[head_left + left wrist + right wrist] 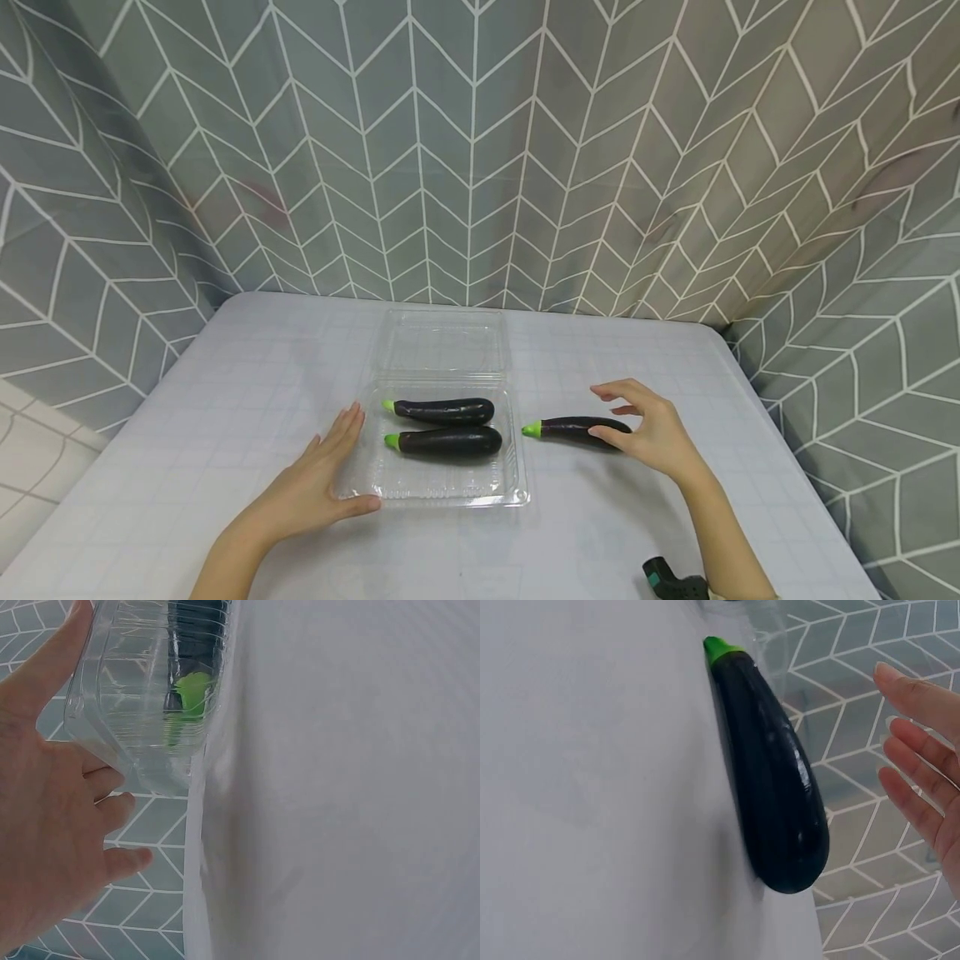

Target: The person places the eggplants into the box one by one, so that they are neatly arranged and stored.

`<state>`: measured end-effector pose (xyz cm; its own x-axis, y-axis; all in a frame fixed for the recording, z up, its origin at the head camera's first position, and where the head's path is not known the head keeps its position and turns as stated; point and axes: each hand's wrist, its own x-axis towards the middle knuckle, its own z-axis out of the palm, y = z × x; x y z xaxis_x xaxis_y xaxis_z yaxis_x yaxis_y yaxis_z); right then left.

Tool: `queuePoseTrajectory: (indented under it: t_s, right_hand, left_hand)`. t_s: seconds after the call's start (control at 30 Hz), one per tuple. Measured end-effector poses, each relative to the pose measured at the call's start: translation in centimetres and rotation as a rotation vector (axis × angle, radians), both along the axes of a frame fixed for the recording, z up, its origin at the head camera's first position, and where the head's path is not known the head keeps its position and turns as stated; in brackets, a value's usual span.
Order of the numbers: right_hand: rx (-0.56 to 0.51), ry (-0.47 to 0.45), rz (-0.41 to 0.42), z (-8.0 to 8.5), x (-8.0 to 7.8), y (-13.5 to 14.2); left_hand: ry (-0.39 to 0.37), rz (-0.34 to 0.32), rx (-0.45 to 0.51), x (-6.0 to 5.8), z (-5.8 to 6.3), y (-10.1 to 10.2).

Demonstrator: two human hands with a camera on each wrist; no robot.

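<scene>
A clear plastic clamshell box (442,490) lies with its lid (442,343) folded back, and two dark eggplants sit side by side inside, a rear one (444,411) and a front one (453,442). Against the box's left side rests my left hand (309,483), fingers extended and thumb spread at the near corner. To the right of the box a third eggplant (573,427) lies on the table, its green stem end toward the box. My right hand (654,427) hovers over its thick end with thumb and fingers apart; the right wrist view shows a gap between hand (934,757) and eggplant (771,772).
A white-covered table (247,375) carries everything. Close to my right forearm, at the near edge of the view, is a black object with a teal patch (673,581). Grey curtains (465,150) with white chevron lines hang behind and at both sides.
</scene>
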<state>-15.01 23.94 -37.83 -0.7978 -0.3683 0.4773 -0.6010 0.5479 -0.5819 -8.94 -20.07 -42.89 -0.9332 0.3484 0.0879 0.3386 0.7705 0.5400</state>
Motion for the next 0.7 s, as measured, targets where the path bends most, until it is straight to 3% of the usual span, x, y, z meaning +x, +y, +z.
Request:
queuePoseTrajectory:
  t_s: [0.27,0.7]
  right_hand:
    - [0.006,-0.055,-0.022,-3.7,-2.2,2.1]
    - [0.068,-0.106,-0.02,-5.8,-3.2,2.9]
  left_hand:
    - [-0.009,0.002,0.002,0.0,0.1,0.0]
    - [0.0,0.001,0.006,0.0,0.1,0.1]
